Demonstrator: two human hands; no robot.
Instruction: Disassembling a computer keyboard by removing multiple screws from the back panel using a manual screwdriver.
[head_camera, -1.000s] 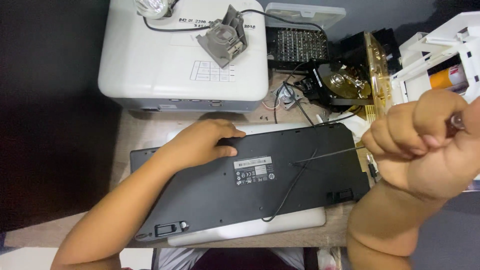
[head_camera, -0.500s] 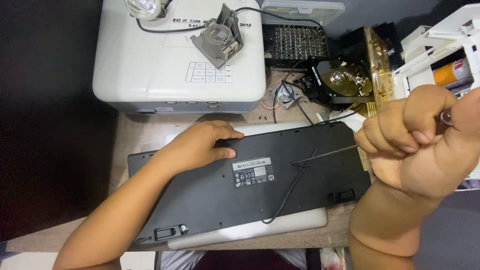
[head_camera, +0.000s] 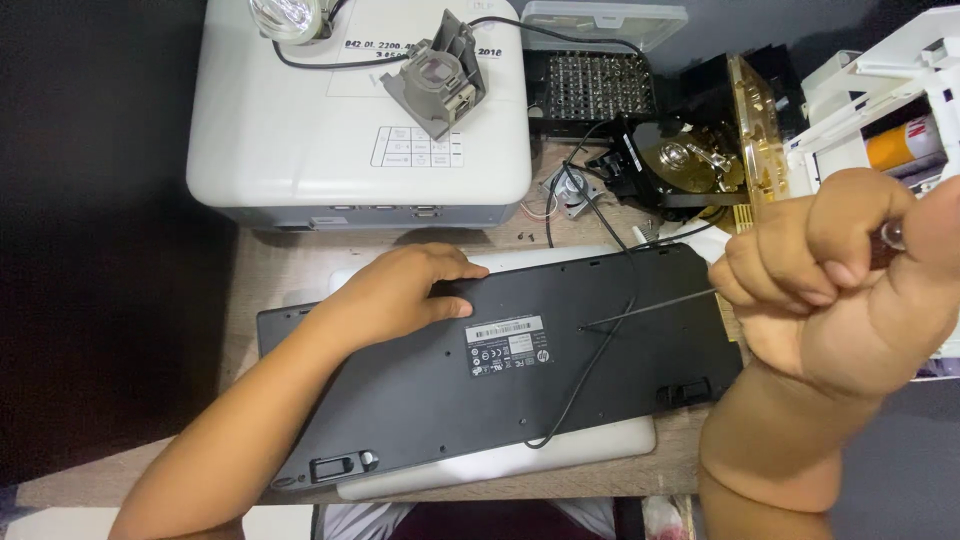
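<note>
Black keyboard (head_camera: 520, 375) lies face-down across the wooden table (head_camera: 290, 270), label sticker up, resting on a flat white slab (head_camera: 500, 465) that sticks out along its near and far edges; can't tell what the slab is, but it gives the case a flat bed.

Left hand (head_camera: 405, 290) sits palm-down on the keyboard's far-left part, fingers spread flat and gripping nothing; looks like it's there as a hold-down so the case doesn't skate.

Right hand (head_camera: 845, 290) is curled in a tight fist round the handle of a screwdriver (head_camera: 655, 308); thin shaft runs down-left, tip at a small hole just right of the label; fist sits well above the case, so the shaft comes in at a shallow slant; whether the tip is seated in a screw is too small to tell.

Keyboard cable (head_camera: 595, 350) is draped over the back, looping to the near edge; it crosses close to the screwdriver tip.

Behind: white projector (head_camera: 300, 130) with a loose grey lamp module (head_camera: 435, 75) and a round lamp on top; opened hard drive (head_camera: 690, 160), platter exposed, with a gold-coloured board propped beside it; a screwdriver bit case (head_camera: 595, 85) in between, near the work.
</note>
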